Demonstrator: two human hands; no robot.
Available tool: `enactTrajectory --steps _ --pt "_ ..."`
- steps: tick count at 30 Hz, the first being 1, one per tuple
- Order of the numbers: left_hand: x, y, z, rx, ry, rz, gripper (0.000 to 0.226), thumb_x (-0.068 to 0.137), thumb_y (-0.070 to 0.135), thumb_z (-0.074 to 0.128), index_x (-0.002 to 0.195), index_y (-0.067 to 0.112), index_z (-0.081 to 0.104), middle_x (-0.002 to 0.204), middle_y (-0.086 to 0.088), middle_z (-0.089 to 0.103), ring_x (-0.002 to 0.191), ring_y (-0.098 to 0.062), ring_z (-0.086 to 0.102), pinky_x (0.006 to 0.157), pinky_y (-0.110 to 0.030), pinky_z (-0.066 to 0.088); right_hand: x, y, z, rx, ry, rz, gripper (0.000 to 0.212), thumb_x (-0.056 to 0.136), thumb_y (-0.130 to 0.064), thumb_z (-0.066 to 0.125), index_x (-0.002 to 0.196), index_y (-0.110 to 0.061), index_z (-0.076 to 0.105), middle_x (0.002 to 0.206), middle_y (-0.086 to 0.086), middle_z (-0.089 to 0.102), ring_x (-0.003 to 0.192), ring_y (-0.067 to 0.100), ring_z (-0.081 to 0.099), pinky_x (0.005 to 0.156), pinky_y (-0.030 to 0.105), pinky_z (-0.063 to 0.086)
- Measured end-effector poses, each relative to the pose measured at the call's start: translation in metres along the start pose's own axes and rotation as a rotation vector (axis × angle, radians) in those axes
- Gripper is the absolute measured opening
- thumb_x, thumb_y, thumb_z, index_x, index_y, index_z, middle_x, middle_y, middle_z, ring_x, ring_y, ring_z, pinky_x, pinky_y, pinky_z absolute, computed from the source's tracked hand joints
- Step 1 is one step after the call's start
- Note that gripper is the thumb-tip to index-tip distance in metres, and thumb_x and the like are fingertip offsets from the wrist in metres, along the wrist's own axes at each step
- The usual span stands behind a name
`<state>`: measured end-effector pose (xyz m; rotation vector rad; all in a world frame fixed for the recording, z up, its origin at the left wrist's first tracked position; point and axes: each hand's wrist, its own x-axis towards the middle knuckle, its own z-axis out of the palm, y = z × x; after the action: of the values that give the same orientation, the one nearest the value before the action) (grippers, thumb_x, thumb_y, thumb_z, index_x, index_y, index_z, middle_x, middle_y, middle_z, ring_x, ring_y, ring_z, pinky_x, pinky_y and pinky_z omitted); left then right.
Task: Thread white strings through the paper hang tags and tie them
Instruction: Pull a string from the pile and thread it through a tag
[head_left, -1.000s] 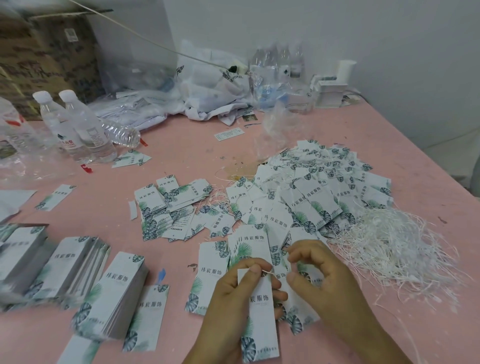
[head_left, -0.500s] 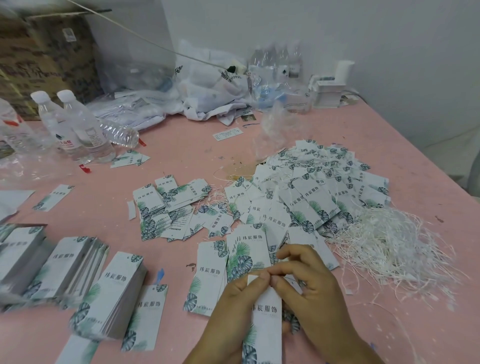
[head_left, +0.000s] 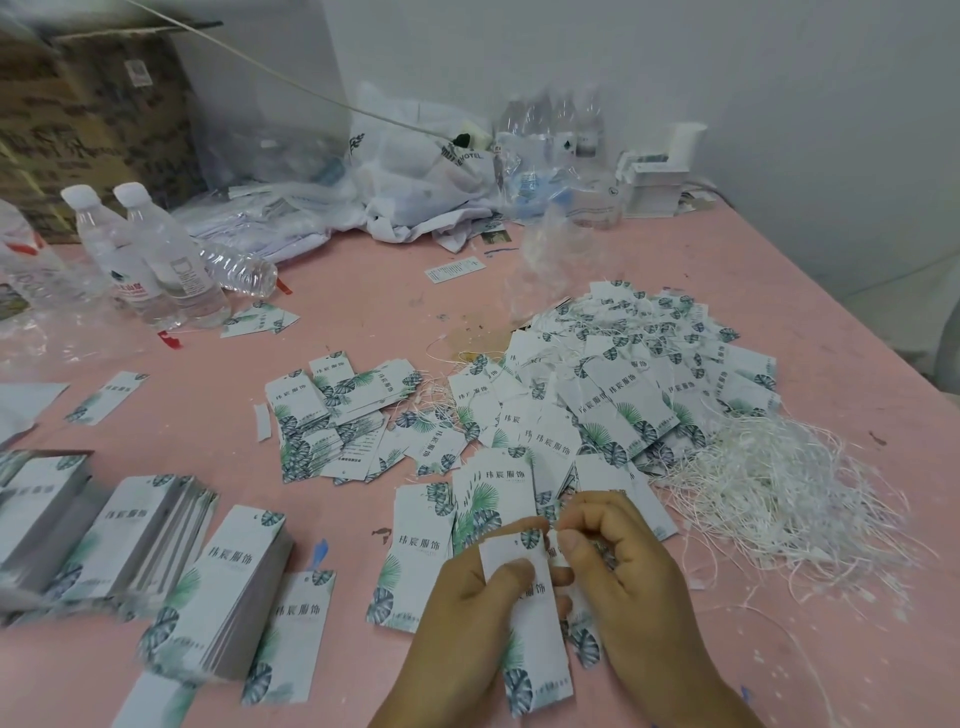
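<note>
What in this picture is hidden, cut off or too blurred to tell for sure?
- String at the tag: head view; the fingertips of the left hand and right hand cover the hole, so whether it is threaded cannot be told.
- Tag stacks: blurred, and cut off by the left edge.
- Both wrists: cut off by the bottom edge.
- Bottles at the wall: too blurred to count.

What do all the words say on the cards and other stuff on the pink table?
"纬宸服饰": white leaf-printed paper hang tags, including the tag in the left hand.
"HOTEL": white plastic bag.
Clear water bottle labels, brown cardboard box print, small white card: too blurred.
</note>
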<state>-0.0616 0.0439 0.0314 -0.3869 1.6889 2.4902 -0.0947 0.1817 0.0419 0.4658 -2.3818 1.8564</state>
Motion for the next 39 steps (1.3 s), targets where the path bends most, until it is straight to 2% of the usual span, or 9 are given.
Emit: enactTrajectory --steps 4,8,12,16,25,29,32,36,39 --pt "-0.004 -0.004 0.0 0.191 -0.05 0.119 0.027 0.087 0.024 0.059 0.107 0.031 0.074 0.098 -0.01 0.077 0.089 -0.028 0.074 0.075 -0.04 0.06 -0.002 -0.003 0.002 -0.084 0.013 -0.054 0.011 0.089 -0.014 0.058 0.085 -0.024 0.062 0.09 -0.01 0.06 0.083 0.011 0.06 0.071 0.015 0.046" --pt "-0.006 -0.003 0.003 0.236 -0.018 0.217 0.026 0.081 0.036 0.069 0.103 0.025 0.076 0.096 -0.008 0.077 0.089 -0.027 0.073 0.075 -0.043 0.06 -0.005 -0.004 0.004 -0.192 0.033 -0.12 0.006 0.087 -0.02 0.059 0.083 -0.025 0.061 0.086 -0.012 0.059 0.074 0.007 0.058 0.065 0.018 0.046" --pt "-0.004 -0.003 0.002 0.173 0.056 0.238 0.019 0.077 0.023 0.075 0.096 0.023 0.077 0.091 -0.008 0.077 0.083 -0.022 0.074 0.068 -0.028 0.057 -0.004 -0.002 0.004 -0.245 0.049 -0.14 0.008 0.087 -0.03 0.06 0.083 -0.024 0.063 0.083 -0.012 0.059 0.07 0.006 0.057 0.064 0.017 0.046" --pt "-0.004 -0.005 0.002 0.167 0.107 0.264 0.018 0.074 0.019 0.075 0.092 0.023 0.076 0.087 -0.011 0.075 0.078 -0.023 0.072 0.067 -0.032 0.057 -0.004 -0.001 0.004 -0.266 0.05 -0.168 0.018 0.087 -0.038 0.053 0.084 -0.024 0.064 0.084 -0.014 0.059 0.073 0.002 0.059 0.065 0.016 0.047" --pt "-0.01 -0.006 0.007 0.218 0.148 0.306 0.017 0.073 0.022 0.076 0.09 0.027 0.076 0.083 -0.007 0.076 0.073 -0.018 0.072 0.063 -0.025 0.055 -0.006 0.002 0.004 -0.356 0.059 -0.231 0.005 0.087 -0.037 0.055 0.088 -0.033 0.058 0.082 -0.017 0.058 0.065 -0.001 0.055 0.056 0.022 0.047" --pt "-0.012 -0.003 0.008 0.302 0.151 0.332 0.015 0.077 0.025 0.075 0.09 0.032 0.075 0.081 0.0 0.075 0.07 -0.01 0.07 0.06 -0.021 0.053 -0.007 0.001 0.005 -0.322 0.055 -0.193 0.006 0.086 -0.04 0.055 0.091 -0.036 0.056 0.082 -0.016 0.058 0.065 0.003 0.056 0.058 0.024 0.047" --pt "-0.012 -0.001 0.008 0.311 0.15 0.327 0.015 0.076 0.026 0.075 0.09 0.032 0.074 0.079 0.001 0.075 0.069 -0.009 0.069 0.06 -0.02 0.053 -0.008 0.0 0.004 -0.273 0.045 -0.122 0.007 0.084 -0.039 0.059 0.091 -0.038 0.057 0.079 -0.017 0.06 0.063 0.001 0.056 0.058 0.017 0.047" --pt "-0.011 0.001 0.007 0.258 0.119 0.294 0.017 0.071 0.033 0.079 0.088 0.032 0.075 0.081 -0.001 0.076 0.072 -0.011 0.07 0.063 -0.025 0.057 -0.005 0.001 0.002 -0.017 -0.017 0.097 0.036 0.085 -0.017 0.072 0.097 -0.048 0.058 0.063 -0.002 0.06 0.051 0.004 0.048 0.054 0.021 0.045" --pt "-0.01 0.004 0.002 0.209 0.057 0.26 0.023 0.071 0.028 0.078 0.093 0.026 0.076 0.084 -0.007 0.076 0.076 -0.017 0.071 0.065 -0.029 0.057 -0.001 -0.002 -0.002 0.067 -0.062 0.164 0.031 0.084 -0.013 0.073 0.092 -0.041 0.064 0.056 -0.001 0.058 0.05 0.005 0.047 0.052 0.019 0.043"
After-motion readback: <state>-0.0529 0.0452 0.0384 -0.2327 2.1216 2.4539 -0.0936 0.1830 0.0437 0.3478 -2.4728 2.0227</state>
